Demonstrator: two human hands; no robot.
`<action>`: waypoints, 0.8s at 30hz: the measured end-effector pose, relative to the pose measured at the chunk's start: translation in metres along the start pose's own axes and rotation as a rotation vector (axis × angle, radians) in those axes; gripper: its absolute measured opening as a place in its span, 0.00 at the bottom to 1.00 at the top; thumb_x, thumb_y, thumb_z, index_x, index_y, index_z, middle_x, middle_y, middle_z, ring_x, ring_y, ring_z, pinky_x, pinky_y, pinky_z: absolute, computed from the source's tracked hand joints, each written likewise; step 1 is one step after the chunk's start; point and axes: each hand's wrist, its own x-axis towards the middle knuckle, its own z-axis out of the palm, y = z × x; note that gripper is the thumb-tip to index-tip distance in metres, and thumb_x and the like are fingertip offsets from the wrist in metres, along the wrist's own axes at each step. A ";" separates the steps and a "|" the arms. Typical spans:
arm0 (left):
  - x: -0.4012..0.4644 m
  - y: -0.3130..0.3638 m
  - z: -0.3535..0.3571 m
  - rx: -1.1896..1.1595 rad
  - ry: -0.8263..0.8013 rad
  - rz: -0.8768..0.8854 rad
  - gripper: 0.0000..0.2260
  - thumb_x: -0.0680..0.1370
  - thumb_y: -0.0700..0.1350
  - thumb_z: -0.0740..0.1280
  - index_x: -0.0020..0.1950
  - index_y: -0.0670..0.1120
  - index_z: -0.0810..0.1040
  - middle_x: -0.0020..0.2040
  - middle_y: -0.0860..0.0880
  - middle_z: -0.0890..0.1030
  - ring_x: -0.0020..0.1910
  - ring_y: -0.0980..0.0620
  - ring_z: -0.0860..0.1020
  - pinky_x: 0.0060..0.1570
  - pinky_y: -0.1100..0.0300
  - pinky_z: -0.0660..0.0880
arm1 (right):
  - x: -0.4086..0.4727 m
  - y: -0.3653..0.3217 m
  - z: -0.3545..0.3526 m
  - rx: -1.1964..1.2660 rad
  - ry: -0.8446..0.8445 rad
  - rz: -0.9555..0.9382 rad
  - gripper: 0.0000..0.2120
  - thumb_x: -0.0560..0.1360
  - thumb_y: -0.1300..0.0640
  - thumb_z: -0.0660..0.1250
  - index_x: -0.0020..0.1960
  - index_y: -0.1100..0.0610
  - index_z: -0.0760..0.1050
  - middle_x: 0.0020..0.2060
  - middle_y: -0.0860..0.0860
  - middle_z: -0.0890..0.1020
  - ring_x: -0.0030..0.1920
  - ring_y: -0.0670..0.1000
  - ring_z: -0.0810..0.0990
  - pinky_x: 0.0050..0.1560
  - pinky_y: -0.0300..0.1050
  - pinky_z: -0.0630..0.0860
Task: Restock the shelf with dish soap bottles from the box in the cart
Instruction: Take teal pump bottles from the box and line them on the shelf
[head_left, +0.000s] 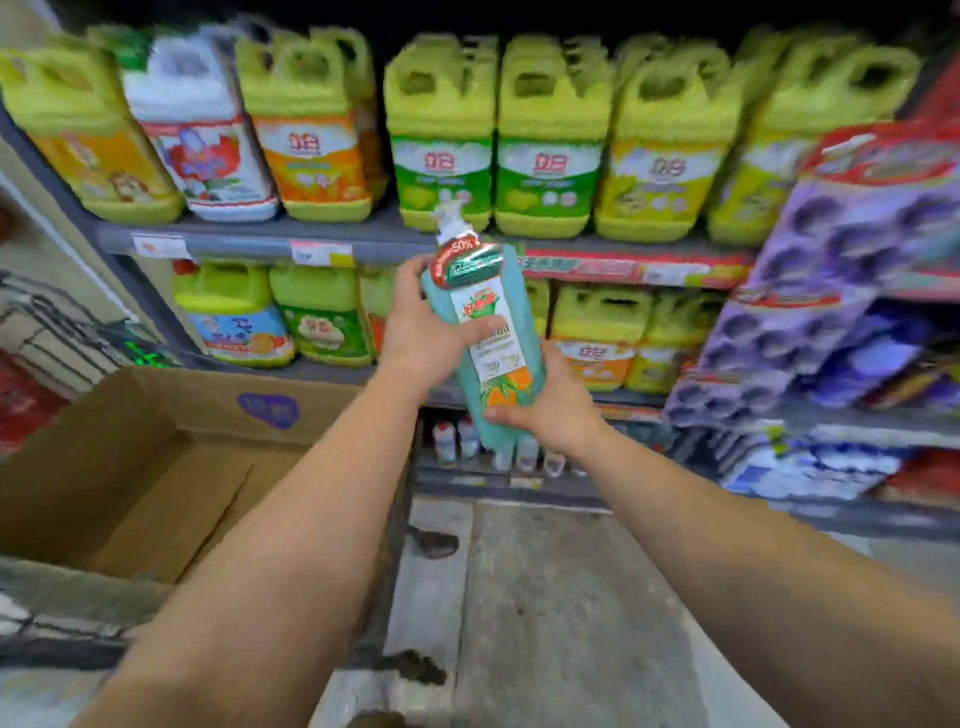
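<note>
A teal dish soap bottle (488, 332) with a white pump top, a red "50%" collar and an orange-fruit label is held tilted in mid-air in front of the shelves. My left hand (423, 332) grips its upper body from the left. My right hand (545, 405) cups its base from below and the right. The open cardboard box (156, 415) sits in the cart at the lower left; what shows of its inside is bare cardboard. The shelf (311, 244) behind carries rows of yellow-green jugs.
Small white-capped bottles (498, 447) stand on the low shelf under my hands. A purple hanging display (831, 291) juts out at the right. The cart's wire rim (62, 618) runs along the lower left. Grey floor lies between the cart and the shelves.
</note>
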 end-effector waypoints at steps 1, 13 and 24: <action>-0.008 0.015 0.030 -0.009 -0.037 0.031 0.38 0.57 0.42 0.83 0.59 0.53 0.64 0.58 0.48 0.78 0.55 0.50 0.80 0.59 0.46 0.77 | -0.013 0.002 -0.032 -0.010 0.044 0.009 0.38 0.59 0.63 0.82 0.63 0.55 0.67 0.54 0.48 0.79 0.55 0.47 0.78 0.57 0.42 0.74; -0.076 0.117 0.334 -0.104 -0.500 0.251 0.37 0.60 0.37 0.82 0.59 0.56 0.65 0.56 0.54 0.77 0.52 0.56 0.79 0.53 0.61 0.76 | -0.128 0.061 -0.300 0.026 0.536 0.118 0.32 0.60 0.60 0.82 0.58 0.45 0.71 0.49 0.43 0.83 0.49 0.43 0.82 0.55 0.48 0.80; 0.008 0.131 0.519 -0.088 -0.614 0.373 0.41 0.60 0.44 0.83 0.67 0.54 0.67 0.56 0.60 0.74 0.56 0.57 0.76 0.59 0.54 0.75 | -0.045 0.105 -0.460 -0.058 0.673 0.159 0.37 0.63 0.59 0.81 0.65 0.50 0.65 0.54 0.45 0.80 0.53 0.45 0.80 0.46 0.36 0.77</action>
